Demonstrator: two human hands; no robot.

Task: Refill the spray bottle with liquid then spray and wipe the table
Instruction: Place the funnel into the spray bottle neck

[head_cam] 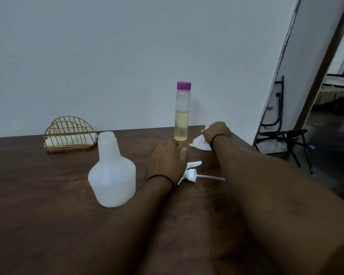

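dark wood bench (38, 205) | uncapped white plastic spray bottle (112, 175) left of my relaxed left hand (168, 161) | right hand (216, 131) grips white plastic funnel (200, 143); I'd seat it squarely in the neck before pouring

Dim, flat, bluish indoor light, soft shadows only; wide-angle bending along the doorway (326, 80) at right, near forearms soft and oversized, faint sheen on the tabletop (48, 195).
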